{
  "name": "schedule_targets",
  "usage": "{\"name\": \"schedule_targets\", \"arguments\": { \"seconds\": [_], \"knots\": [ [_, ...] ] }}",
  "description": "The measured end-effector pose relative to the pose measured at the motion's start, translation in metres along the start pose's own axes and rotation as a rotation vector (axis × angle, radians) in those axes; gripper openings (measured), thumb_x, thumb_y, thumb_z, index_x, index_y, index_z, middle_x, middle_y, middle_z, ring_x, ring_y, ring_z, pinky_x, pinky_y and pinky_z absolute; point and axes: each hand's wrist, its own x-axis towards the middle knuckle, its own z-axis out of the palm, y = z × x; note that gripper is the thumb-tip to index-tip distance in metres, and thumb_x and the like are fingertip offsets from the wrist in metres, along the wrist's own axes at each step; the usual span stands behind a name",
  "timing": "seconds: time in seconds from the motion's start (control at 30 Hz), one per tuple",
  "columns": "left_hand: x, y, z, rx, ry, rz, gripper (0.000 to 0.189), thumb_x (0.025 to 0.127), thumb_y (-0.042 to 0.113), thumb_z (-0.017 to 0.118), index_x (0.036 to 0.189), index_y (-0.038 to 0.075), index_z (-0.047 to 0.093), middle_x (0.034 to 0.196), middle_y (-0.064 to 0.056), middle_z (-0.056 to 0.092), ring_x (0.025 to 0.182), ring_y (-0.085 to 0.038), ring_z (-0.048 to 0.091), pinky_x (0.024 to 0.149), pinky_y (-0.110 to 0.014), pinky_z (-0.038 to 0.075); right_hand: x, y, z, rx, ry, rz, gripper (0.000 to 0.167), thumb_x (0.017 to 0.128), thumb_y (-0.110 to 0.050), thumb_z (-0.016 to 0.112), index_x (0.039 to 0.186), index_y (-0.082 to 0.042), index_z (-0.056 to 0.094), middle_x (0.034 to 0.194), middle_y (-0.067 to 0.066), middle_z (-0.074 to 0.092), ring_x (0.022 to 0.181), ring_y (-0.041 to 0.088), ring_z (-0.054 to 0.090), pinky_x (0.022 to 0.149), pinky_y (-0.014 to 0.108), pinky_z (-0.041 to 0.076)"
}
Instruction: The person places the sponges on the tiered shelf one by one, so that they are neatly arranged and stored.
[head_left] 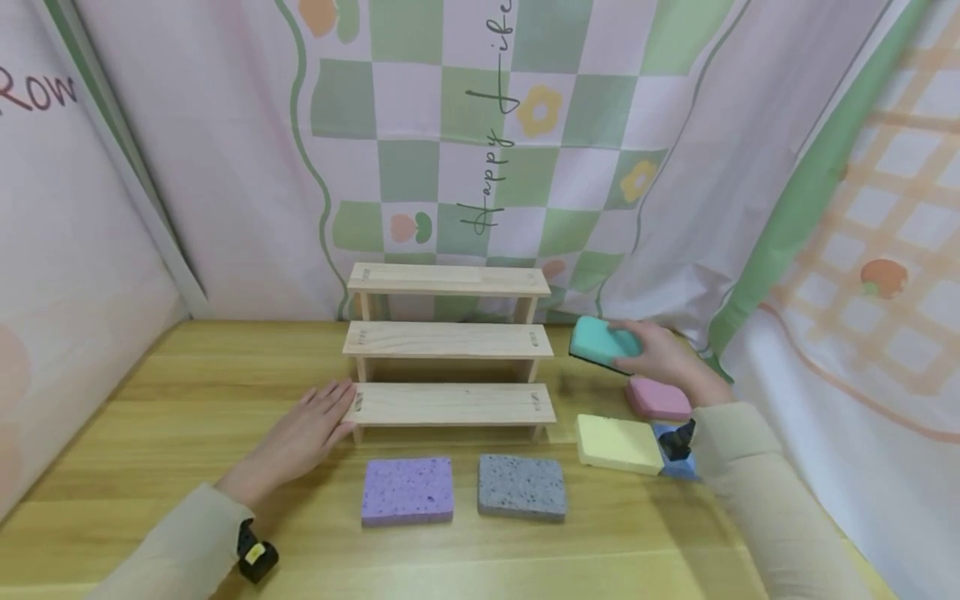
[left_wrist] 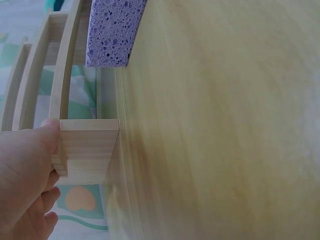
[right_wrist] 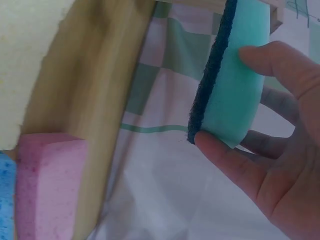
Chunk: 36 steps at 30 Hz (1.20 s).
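My left hand [head_left: 311, 425] is at the left end of the lowest board of a three-step wooden shelf [head_left: 453, 404]. Its thumb is at the front corner, with the fingers along the board's end; in the left wrist view thumb and fingers [left_wrist: 47, 195] hold that end. Over the table, right of the shelf, my right hand [head_left: 663, 354] grips a turquoise sponge [head_left: 600, 337] with a dark scouring layer [right_wrist: 212, 75]. Thumb and fingers pinch opposite sides of the sponge, its dark layer facing down.
In front of the shelf lie a purple sponge [head_left: 408, 492] and a grey one [head_left: 521, 487]. To the right, a pale yellow sponge [head_left: 618, 444], a pink sponge [head_left: 660, 398] and a partly covered blue sponge [head_left: 678, 467] lie close together. Patterned curtains [head_left: 480, 175] hang behind the table.
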Motion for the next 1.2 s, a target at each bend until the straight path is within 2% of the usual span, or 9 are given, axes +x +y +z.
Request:
{"name": "schedule_targets", "arguments": {
  "seconds": [0.27, 0.5, 0.7, 0.87, 1.07, 1.2],
  "knots": [
    [0.001, -0.001, 0.001, 0.001, 0.002, -0.002, 0.052, 0.098, 0.025, 0.045, 0.136, -0.009, 0.035, 0.140, -0.025, 0.033, 0.129, -0.040, 0.030, 0.106, -0.052, 0.021, 0.006, -0.018, -0.026, 0.007, 0.010, -0.022, 0.055, 0.083, -0.017, 0.068, 0.128, 0.004, 0.046, 0.127, 0.033, 0.043, 0.113, 0.046, 0.041, 0.091, 0.059, 0.035],
    [0.000, 0.000, 0.000, 0.003, 0.018, 0.001, 0.052, 0.098, 0.024, 0.045, 0.135, -0.010, 0.036, 0.139, -0.025, 0.034, 0.128, -0.040, 0.030, 0.105, -0.053, 0.022, 0.017, -0.038, -0.044, 0.000, 0.037, -0.071, 0.055, 0.083, -0.016, 0.069, 0.129, 0.003, 0.047, 0.129, 0.030, 0.043, 0.117, 0.045, 0.039, 0.095, 0.058, 0.032],
    [0.000, 0.000, 0.000, -0.002, 0.002, -0.008, 0.052, 0.098, 0.024, 0.045, 0.136, -0.009, 0.035, 0.140, -0.024, 0.033, 0.129, -0.040, 0.030, 0.106, -0.052, 0.020, 0.028, -0.058, -0.049, -0.024, 0.045, -0.077, 0.054, 0.082, -0.016, 0.069, 0.129, 0.002, 0.049, 0.127, 0.029, 0.046, 0.115, 0.044, 0.041, 0.093, 0.058, 0.034],
    [0.000, 0.000, -0.001, -0.004, 0.008, -0.004, 0.052, 0.098, 0.025, 0.045, 0.136, -0.009, 0.035, 0.140, -0.025, 0.033, 0.128, -0.040, 0.030, 0.105, -0.053, 0.021, 0.038, -0.072, -0.049, -0.046, 0.041, -0.125, 0.053, 0.081, -0.016, 0.068, 0.127, 0.001, 0.050, 0.124, 0.029, 0.048, 0.111, 0.044, 0.044, 0.090, 0.057, 0.037],
    [-0.001, 0.001, -0.001, 0.004, 0.020, 0.001, 0.051, 0.098, 0.025, 0.045, 0.135, -0.010, 0.037, 0.139, -0.025, 0.034, 0.127, -0.041, 0.031, 0.105, -0.053, 0.022, 0.049, -0.088, -0.048, -0.044, 0.026, -0.117, 0.054, 0.081, -0.016, 0.067, 0.130, -0.003, 0.049, 0.130, 0.026, 0.043, 0.111, 0.040, 0.044, 0.086, 0.055, 0.040],
    [0.000, 0.001, -0.002, 0.011, 0.005, -0.005, 0.051, 0.098, 0.024, 0.045, 0.135, -0.009, 0.036, 0.140, -0.025, 0.034, 0.128, -0.040, 0.031, 0.106, -0.052, 0.021, 0.058, -0.097, -0.049, -0.030, 0.017, -0.118, 0.054, 0.081, -0.015, 0.067, 0.131, -0.003, 0.049, 0.129, 0.026, 0.044, 0.109, 0.039, 0.046, 0.086, 0.054, 0.041]
  ]
}}
